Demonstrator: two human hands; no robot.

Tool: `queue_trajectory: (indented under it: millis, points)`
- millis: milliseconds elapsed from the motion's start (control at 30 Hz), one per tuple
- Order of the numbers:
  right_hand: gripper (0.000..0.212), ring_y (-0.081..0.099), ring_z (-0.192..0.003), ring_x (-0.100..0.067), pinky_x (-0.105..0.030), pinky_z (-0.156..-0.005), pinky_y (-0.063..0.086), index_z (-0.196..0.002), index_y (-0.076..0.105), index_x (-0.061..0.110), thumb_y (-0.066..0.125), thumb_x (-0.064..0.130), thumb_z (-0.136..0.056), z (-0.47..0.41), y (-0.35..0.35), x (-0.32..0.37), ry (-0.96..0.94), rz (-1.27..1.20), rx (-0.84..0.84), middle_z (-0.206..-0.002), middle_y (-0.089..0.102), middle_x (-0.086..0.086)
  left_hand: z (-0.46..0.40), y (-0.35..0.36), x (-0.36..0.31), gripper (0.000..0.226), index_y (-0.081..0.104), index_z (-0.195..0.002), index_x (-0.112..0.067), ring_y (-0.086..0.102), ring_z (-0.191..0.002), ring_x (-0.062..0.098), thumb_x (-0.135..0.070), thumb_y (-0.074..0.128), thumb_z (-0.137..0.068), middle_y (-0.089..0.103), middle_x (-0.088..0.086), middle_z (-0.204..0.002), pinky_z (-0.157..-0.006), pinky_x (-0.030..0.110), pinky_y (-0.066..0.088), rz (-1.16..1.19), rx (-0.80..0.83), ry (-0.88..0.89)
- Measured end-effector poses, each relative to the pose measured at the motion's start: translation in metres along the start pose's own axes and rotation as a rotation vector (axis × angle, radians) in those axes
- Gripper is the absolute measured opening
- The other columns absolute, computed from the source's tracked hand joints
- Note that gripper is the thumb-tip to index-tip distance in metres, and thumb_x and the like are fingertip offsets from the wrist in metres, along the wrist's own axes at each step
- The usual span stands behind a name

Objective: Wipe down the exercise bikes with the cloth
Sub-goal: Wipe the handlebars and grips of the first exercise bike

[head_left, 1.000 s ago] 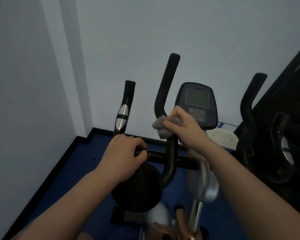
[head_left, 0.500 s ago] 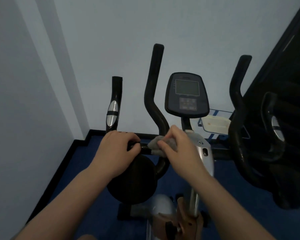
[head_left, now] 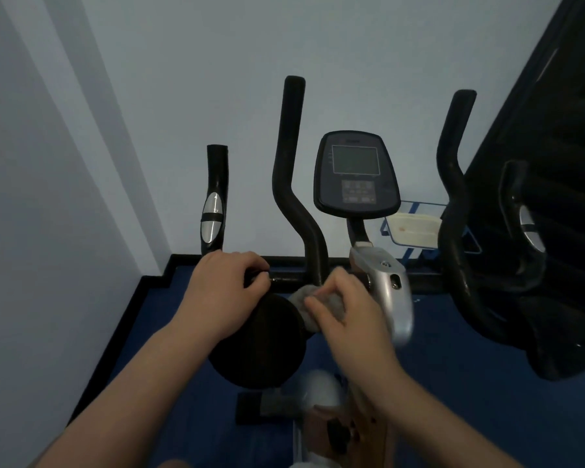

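Observation:
An exercise bike stands in front of me with black curved handlebars (head_left: pixel 293 197), a dark console (head_left: pixel 356 173) and a silver stem (head_left: pixel 390 292). My left hand (head_left: pixel 227 285) grips the horizontal black bar at the foot of the left sensor grip (head_left: pixel 213 211). My right hand (head_left: pixel 345 309) presses a grey cloth (head_left: pixel 304 298) against the bottom bend of the inner handlebar, beside the silver stem. A round black pad (head_left: pixel 260 346) sits under both hands.
A second dark bike (head_left: pixel 527 265) crowds the right side. A white tray (head_left: pixel 416 231) lies on the blue floor (head_left: pixel 149 332) by the back wall. White walls close off the left and back.
My right hand has slid the cloth down the inner handlebar, from the upper bend to its base near the crossbar. My left hand kept its grip. The view tilted a little.

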State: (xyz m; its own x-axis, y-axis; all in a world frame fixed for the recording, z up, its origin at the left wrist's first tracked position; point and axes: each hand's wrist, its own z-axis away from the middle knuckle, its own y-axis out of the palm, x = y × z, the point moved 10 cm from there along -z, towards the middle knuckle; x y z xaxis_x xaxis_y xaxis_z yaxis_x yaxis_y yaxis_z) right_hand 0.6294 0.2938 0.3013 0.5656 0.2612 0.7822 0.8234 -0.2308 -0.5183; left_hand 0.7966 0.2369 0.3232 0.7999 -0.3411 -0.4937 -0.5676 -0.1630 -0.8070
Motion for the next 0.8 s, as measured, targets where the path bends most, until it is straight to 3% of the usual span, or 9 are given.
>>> queue_trajectory:
  millis: [33, 167, 267, 367, 467, 533, 633, 700, 800]
  points:
    - [0.019, 0.054, -0.08, -0.002, -0.023, -0.069, 0.047, -0.08, 0.048, 0.028, 0.064, 0.028, -0.09, -0.014, -0.004, 0.004, -0.01, 0.01, -0.005, -0.087, 0.051, 0.009, -0.001, 0.0, 0.0, 0.021, 0.07, -0.107, -0.026, 0.051, -0.086, 0.012, -0.03, 0.057, -0.091, 0.07, -0.007, -0.094, -0.081, 0.033, 0.04, 0.002, -0.003, 0.006]
    - [0.015, 0.048, -0.082, 0.007, -0.012, -0.066, 0.037, -0.088, 0.049, 0.021, 0.062, 0.026, -0.093, -0.069, -0.032, 0.015, 0.022, 0.059, -0.193, -0.094, 0.048, 0.008, -0.002, -0.003, -0.001, 0.02, 0.072, -0.105, -0.024, 0.047, -0.078, 0.008, -0.029, 0.059, -0.09, 0.069, -0.006, -0.087, -0.075, 0.029, 0.033, -0.013, -0.031, 0.013]
    - [0.015, 0.048, -0.086, 0.006, -0.012, -0.065, 0.037, -0.089, 0.047, 0.022, 0.061, 0.025, -0.093, -0.038, -0.017, 0.007, 0.041, 0.097, -0.208, -0.095, 0.049, 0.008, -0.001, -0.003, -0.001, 0.02, 0.072, -0.104, -0.024, 0.044, -0.072, 0.006, -0.029, 0.059, -0.089, 0.057, -0.015, -0.074, -0.073, 0.029, 0.031, -0.005, -0.034, 0.019]
    - [0.015, 0.051, -0.089, 0.008, -0.006, -0.071, 0.041, -0.085, 0.046, 0.027, 0.059, 0.028, -0.092, 0.016, -0.006, 0.003, -0.018, 0.056, -0.178, -0.093, 0.046, 0.016, -0.001, -0.001, -0.001, 0.02, 0.071, -0.105, -0.026, 0.046, -0.077, 0.008, -0.03, 0.059, -0.09, 0.065, -0.01, -0.082, -0.076, 0.03, 0.032, -0.013, -0.034, 0.025]
    - [0.012, 0.051, -0.083, -0.001, -0.019, -0.067, 0.046, -0.089, 0.047, 0.025, 0.057, 0.029, -0.093, -0.009, -0.009, 0.013, -0.086, 0.186, -0.139, -0.095, 0.046, 0.013, -0.003, -0.001, -0.001, 0.021, 0.071, -0.106, -0.026, 0.047, -0.081, 0.012, -0.031, 0.058, -0.09, 0.068, -0.007, -0.088, -0.078, 0.029, 0.032, -0.023, -0.029, 0.021]
    - [0.01, 0.054, -0.084, -0.014, -0.037, -0.071, 0.051, -0.097, 0.049, 0.017, 0.056, 0.025, -0.096, -0.049, -0.009, 0.027, -0.109, 0.304, -0.158, -0.101, 0.048, 0.001, -0.002, -0.001, -0.001, 0.021, 0.071, -0.106, -0.026, 0.048, -0.082, 0.013, -0.03, 0.057, -0.09, 0.06, -0.013, -0.08, -0.078, 0.029, 0.031, -0.013, -0.017, 0.016]
    - [0.011, 0.055, -0.084, -0.021, -0.043, -0.071, 0.051, -0.099, 0.05, 0.014, 0.056, 0.023, -0.096, -0.075, -0.009, 0.036, -0.104, 0.342, -0.221, -0.101, 0.048, -0.003, -0.001, -0.001, -0.002, 0.023, 0.071, -0.108, -0.024, 0.048, -0.081, 0.011, -0.029, 0.057, -0.091, 0.064, -0.01, -0.083, -0.076, 0.029, 0.033, -0.015, -0.011, 0.012]
    - [0.011, 0.054, -0.085, -0.014, -0.037, -0.07, 0.05, -0.096, 0.049, 0.016, 0.058, 0.023, -0.095, -0.052, -0.008, 0.024, -0.072, 0.275, -0.227, -0.099, 0.048, 0.001, 0.0, -0.002, -0.002, 0.023, 0.071, -0.108, -0.025, 0.047, -0.08, 0.009, -0.029, 0.057, -0.09, 0.07, -0.005, -0.09, -0.076, 0.028, 0.034, -0.017, -0.012, 0.007]
    - [0.016, 0.05, -0.083, 0.004, -0.01, -0.068, 0.041, -0.087, 0.048, 0.022, 0.062, 0.021, -0.093, 0.003, -0.01, 0.009, -0.08, 0.109, -0.224, -0.092, 0.047, 0.01, 0.0, -0.001, -0.002, 0.024, 0.071, -0.109, -0.026, 0.051, -0.083, 0.011, -0.031, 0.056, -0.091, 0.071, -0.006, -0.094, -0.079, 0.029, 0.037, -0.005, -0.007, 0.014]
